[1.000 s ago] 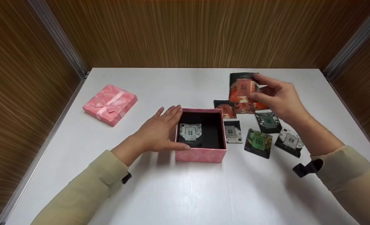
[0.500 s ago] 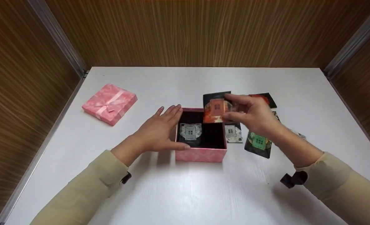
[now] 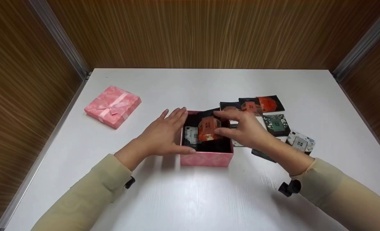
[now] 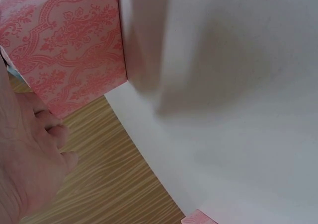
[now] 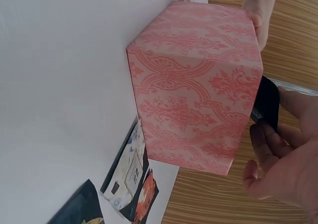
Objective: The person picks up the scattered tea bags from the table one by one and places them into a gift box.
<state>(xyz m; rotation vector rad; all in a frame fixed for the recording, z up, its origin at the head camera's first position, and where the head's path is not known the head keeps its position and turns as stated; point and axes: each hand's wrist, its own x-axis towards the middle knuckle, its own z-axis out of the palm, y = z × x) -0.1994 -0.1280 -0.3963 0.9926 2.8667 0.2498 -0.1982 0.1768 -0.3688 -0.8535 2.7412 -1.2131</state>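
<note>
A pink patterned box (image 3: 206, 159) with a dark inside stands uncovered at mid-table in the head view. My left hand (image 3: 159, 136) rests along its left side, fingers at the far left corner and thumb over the near rim. With thumb and fingers my right hand (image 3: 246, 130) pinches a flat square packet (image 3: 208, 126), black with an orange-red picture, tilted in the box's mouth. A grey-white packet (image 3: 190, 135) lies inside, partly covered by it. In the right wrist view the pinched packet (image 5: 267, 102) shows its dark back at the box rim.
Several more packets lie to the right: orange ones (image 3: 269, 104) at the back, a green-labelled one (image 3: 275, 124) and a white floral one (image 3: 300, 141). The right forearm hides part of others. A pink lid (image 3: 113, 107) with a ribbon bow lies at left. Wood-grain panels (image 3: 209, 35) surround the table.
My right hand has carried the orange-red packet left and toward me, from above the back right packets down into the box's mouth. My left hand has stayed on the box.
</note>
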